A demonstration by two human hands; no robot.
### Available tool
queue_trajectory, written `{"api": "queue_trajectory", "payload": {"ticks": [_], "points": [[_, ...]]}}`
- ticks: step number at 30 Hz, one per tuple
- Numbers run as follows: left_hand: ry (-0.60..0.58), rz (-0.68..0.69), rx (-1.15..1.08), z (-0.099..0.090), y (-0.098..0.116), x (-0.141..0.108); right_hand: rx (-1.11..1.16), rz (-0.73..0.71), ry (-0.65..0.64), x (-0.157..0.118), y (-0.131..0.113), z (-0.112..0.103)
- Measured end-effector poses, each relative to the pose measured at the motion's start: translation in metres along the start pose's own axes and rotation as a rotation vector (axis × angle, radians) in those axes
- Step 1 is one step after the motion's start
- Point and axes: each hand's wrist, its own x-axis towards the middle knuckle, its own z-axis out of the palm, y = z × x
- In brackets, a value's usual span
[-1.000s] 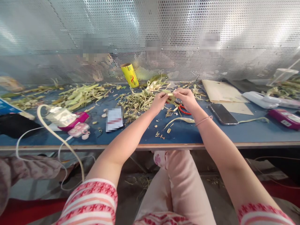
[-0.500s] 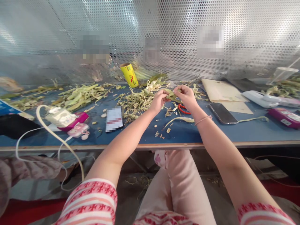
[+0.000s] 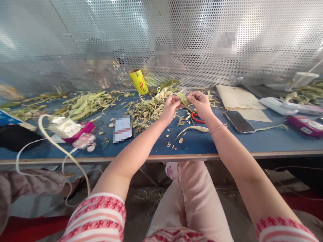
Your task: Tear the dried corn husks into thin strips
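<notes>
Leaf [image 3: 183, 98], pale green and flat, is held up over the far middle of the table [image 3: 148, 146], between the two hands. The left hand [image 3: 171, 107] pinches it on its nine o'clock side, thumb and fingers closed on it; the right hand [image 3: 200, 103] pinches it on its three o'clock side in the same way.

With the leaf as the clock's centre, a red loop [image 3: 197, 117] lies just beside the right hand, between four and five o'clock. A curled pale strip [image 3: 193, 128] lies nearer the table edge at five. Between eight and nine, a heap of shredded scraps [image 3: 146, 112] spreads near the left hand, and farther out the same way lie a small packet [image 3: 122, 129], its front blurred, and a pink case [image 3: 84, 141]. At ten, a yellow tube [image 3: 139, 81] stands tilted behind the heap. A pile of longer leaves [image 3: 87, 105] lies well apart at nine.

Toward three lie a sheet of tan paper [image 3: 234, 97], then a white device [image 3: 279, 107] and a purple box [image 3: 305, 126]. A dark-screened phone [image 3: 239, 121] lies between three and four. At twelve rises a perforated metal wall [image 3: 196, 30]. At six, below the table edge, are the person's legs [image 3: 189, 201] in pale trousers.
</notes>
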Motion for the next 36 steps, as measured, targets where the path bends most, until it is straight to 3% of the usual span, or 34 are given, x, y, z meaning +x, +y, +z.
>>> {"api": "queue_trajectory", "payload": {"ticks": [13, 25, 29, 32, 36], "points": [[0.144, -0.013, -0.048, 0.005, 0.003, -0.002, -0.024, 0.043, -0.009, -0.002, 0.001, 0.003], [0.121, -0.02, -0.028, 0.006, 0.0, -0.002, -0.079, 0.05, 0.022, -0.003, 0.004, 0.007], [0.109, -0.025, -0.028, 0.006, 0.0, -0.002, 0.008, 0.095, 0.004, -0.003, 0.011, 0.01], [0.119, -0.04, -0.036, 0.005, 0.001, -0.001, 0.08, 0.152, 0.064, -0.001, 0.017, 0.008], [0.122, -0.05, -0.047, 0.005, 0.001, -0.001, -0.022, 0.27, 0.185, 0.002, 0.022, 0.002]]}}
